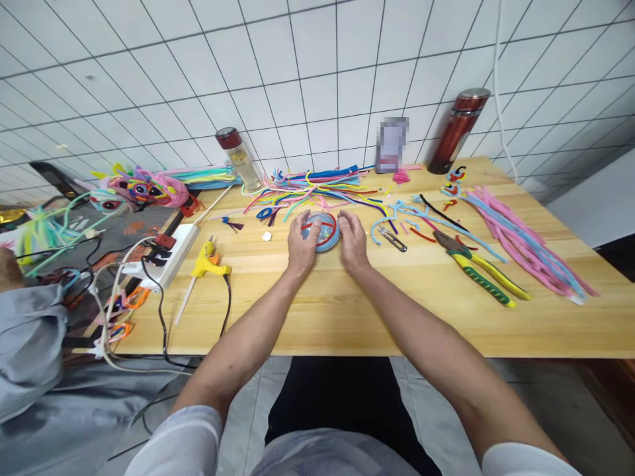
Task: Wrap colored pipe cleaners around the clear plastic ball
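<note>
A round light-blue piece (326, 246) with red strips on top and a shiny middle lies on the wooden table in front of me. My left hand (302, 246) is closed on its left edge, the thumb resting over the top. Curved at its right edge is my right hand (354, 243), fingers apart; I cannot tell whether it touches the piece. Behind the hands spreads a pile of coloured pipe cleaners (317, 185). A small white disc (266, 236) lies left of my left hand, and a metal clip-like tool (393, 239) lies right of my right hand.
Green-yellow pliers (479, 268) and pink-blue pipe cleaners (526, 241) lie at right. A yellow glue gun (209, 259) and a corded power strip (176, 254) are at left. Bottles (241, 158), (459, 131) stand by the wall. Another person's grey sleeve (30, 330) is far left.
</note>
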Demonstrator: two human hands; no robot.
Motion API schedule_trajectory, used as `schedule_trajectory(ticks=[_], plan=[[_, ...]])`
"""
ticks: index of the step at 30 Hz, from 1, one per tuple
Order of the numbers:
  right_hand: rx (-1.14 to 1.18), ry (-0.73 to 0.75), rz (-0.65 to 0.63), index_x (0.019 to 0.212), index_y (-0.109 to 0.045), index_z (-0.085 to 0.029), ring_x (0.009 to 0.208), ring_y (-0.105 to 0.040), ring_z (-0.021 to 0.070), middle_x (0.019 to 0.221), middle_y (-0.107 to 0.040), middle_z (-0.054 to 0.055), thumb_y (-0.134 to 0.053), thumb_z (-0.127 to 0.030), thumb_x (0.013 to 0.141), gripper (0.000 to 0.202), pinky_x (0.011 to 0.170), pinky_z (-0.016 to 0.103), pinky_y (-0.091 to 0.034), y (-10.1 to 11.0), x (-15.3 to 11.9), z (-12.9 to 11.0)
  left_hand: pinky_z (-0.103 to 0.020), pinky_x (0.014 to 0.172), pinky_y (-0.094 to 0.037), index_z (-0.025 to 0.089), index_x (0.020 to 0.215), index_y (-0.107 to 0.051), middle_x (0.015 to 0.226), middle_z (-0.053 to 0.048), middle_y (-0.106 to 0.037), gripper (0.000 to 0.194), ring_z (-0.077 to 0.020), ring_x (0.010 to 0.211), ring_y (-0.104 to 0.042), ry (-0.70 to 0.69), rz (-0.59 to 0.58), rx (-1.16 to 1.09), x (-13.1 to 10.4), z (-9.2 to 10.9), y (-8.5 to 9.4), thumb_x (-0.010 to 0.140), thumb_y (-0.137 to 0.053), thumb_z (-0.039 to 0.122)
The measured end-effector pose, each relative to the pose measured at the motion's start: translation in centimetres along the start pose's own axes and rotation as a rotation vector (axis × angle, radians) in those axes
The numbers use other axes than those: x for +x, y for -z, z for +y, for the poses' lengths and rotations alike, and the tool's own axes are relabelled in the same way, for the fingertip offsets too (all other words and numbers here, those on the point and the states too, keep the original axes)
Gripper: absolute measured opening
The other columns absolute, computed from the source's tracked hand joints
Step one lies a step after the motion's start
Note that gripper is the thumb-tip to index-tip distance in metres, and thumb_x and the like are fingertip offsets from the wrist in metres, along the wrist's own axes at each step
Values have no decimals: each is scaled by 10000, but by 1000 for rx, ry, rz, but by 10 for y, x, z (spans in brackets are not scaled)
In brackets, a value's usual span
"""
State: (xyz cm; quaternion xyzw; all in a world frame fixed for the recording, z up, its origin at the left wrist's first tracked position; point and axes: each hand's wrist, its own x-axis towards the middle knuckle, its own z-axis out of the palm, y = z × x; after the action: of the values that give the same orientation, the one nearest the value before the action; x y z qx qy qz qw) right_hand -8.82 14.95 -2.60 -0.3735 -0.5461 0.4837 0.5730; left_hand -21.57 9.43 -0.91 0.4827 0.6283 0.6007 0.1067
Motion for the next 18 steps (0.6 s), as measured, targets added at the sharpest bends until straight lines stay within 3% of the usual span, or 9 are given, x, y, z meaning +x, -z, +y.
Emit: schedule_trajectory(ticks=[5, 11, 18], plan=[[11, 6, -62, 1259, -701, -218, 1289, -658, 296, 1318, -752, 124, -682, -685, 900, 589, 1196, 488, -473, 0, 0, 1, -435, 1174, -472, 200, 1313, -669, 1337, -129, -701, 456, -277, 1280, -646, 29, -4, -39, -2, 0, 0, 977, -654, 508], [4, 11, -124, 1238, -721, -228, 1250, -675, 283, 1299, -766, 101, -675, -662, 906, 549, 1176, 486, -497, 0, 1, 0, -445, 1193, -454, 205, 1302, -658, 1348, -131, -684, 408, -273, 1290, -628, 39, -9, -51, -3, 0, -3, 985, -646, 462], [8, 28, -43, 1289, -715, -224, 1341, -641, 286, 1413, -720, 113, -561, -709, 970, 601, 1211, 510, -461, 4, 4, -1, -449, 1203, -459, 205, 1328, -667, 1351, -149, -686, 502, -284, 1303, -627, -8, -54, -35, -6, 9, -3, 964, -668, 551]])
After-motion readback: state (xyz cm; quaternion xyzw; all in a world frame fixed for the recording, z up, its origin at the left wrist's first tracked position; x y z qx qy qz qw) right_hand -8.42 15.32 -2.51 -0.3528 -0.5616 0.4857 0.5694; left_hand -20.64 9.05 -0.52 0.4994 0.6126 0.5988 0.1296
